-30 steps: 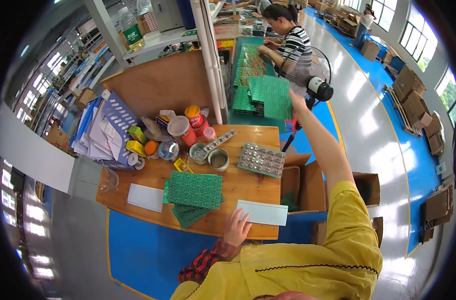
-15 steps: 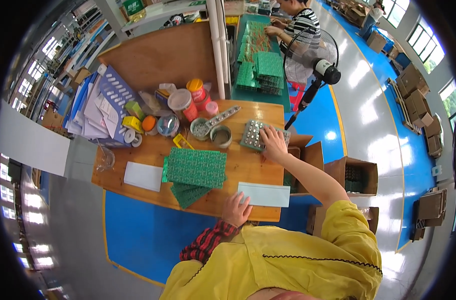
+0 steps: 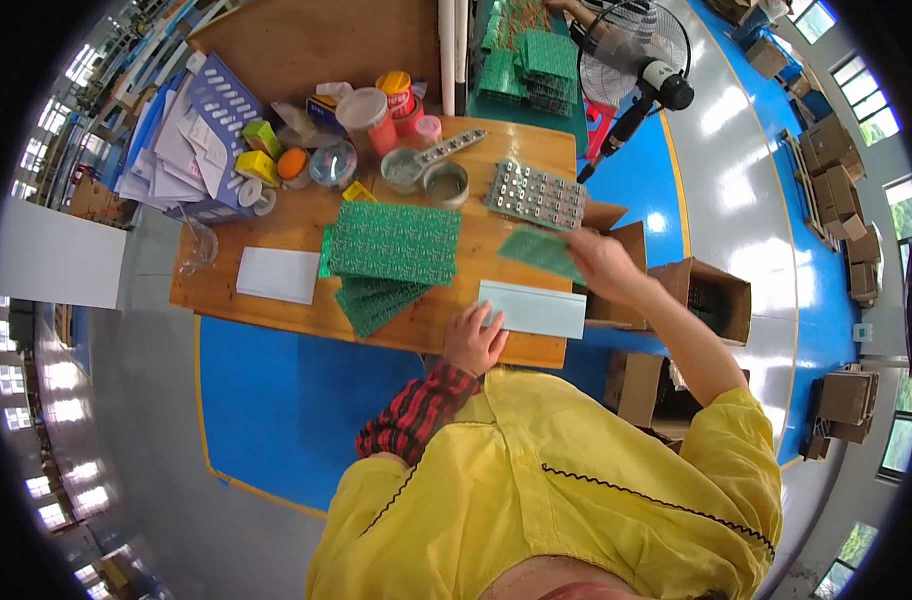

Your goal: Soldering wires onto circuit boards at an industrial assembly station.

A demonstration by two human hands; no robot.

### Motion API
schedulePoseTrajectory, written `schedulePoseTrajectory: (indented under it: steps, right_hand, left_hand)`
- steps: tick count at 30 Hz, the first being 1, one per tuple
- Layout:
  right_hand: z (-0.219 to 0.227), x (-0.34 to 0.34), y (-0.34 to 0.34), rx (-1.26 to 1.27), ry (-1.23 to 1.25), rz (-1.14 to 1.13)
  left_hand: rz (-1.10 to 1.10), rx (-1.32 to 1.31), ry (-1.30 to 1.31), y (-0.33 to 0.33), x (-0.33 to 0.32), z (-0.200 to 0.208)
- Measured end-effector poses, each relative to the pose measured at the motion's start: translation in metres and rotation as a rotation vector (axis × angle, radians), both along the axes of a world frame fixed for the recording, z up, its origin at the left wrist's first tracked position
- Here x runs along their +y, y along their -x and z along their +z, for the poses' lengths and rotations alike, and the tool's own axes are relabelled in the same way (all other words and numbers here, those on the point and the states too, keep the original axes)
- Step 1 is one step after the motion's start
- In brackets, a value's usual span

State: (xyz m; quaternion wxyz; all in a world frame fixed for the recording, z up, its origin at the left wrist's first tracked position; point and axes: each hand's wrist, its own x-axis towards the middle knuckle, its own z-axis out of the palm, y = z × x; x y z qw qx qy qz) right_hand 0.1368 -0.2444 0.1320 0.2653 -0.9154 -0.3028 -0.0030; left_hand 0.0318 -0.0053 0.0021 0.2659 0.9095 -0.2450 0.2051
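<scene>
A thin green circuit board (image 3: pixel 541 250) is held by one end in my right hand (image 3: pixel 606 265), tilted above the table's right side and slightly blurred. Just beyond it lies a grey plate (image 3: pixel 538 193) with rows of small square parts. My left hand (image 3: pixel 474 340) rests at the left end of a pale blue-white flat panel (image 3: pixel 536 310), fingers extended onto its edge. To the left of that hand is a stack of green circuit boards (image 3: pixel 394 245), the lower ones fanned out toward me. A white sheet (image 3: pixel 276 275) lies farther left.
Small bowls (image 3: pixel 445 185), tubs (image 3: pixel 368 120) and a blue file holder (image 3: pixel 221 130) crowd the wooden table's (image 3: pixel 376 325) far left. A standing fan (image 3: pixel 646 80) is beyond the right corner. Cardboard boxes (image 3: pixel 721 300) stand at the right. Part of another person shows at the far bench.
My right hand has drawn back from the grey plate toward me, with a green circuit board now in it. My left hand stays at the pale panel. The view has tilted toward me.
</scene>
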Motion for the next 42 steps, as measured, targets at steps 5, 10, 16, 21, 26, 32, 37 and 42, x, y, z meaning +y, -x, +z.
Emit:
schedulePoseTrajectory:
  steps: [5, 10, 16, 21, 26, 32, 37, 42]
  right_hand:
    - [-0.029, 0.007, 0.049, 0.07, 0.171, -0.033]
    - [-0.038, 0.017, 0.05, 0.021, 0.178, -0.037]
    - [-0.027, 0.027, 0.048, 0.115, 0.251, 0.026]
    - [-0.025, 0.026, 0.03, 0.266, 0.226, 0.037]
    - [-0.043, 0.026, -0.007, 0.663, 0.279, 0.162]
    - [-0.055, 0.048, 0.065, 0.354, 0.39, -0.105]
    - [-0.052, 0.044, 0.044, 0.439, 0.428, -0.073]
    - [-0.07, 0.047, 0.061, 0.042, 0.291, -0.019]
  left_hand:
    - [-0.003, 0.003, -0.03, 0.0, -0.003, 0.0]
    - [0.004, 0.007, -0.046, 0.003, -0.005, 0.001]
    - [0.006, 0.01, -0.05, 0.005, -0.005, -0.002]
    - [-0.01, 0.078, -0.078, 0.009, -0.002, 0.001]
    - [-0.136, 0.143, -0.224, 0.022, 0.001, 0.002]
    - [-0.119, 0.125, -0.231, 0.024, 0.002, -0.007]
    - [-0.134, 0.109, -0.234, 0.022, 0.001, -0.004]
    - [-0.082, 0.129, -0.225, 0.024, -0.002, -0.008]
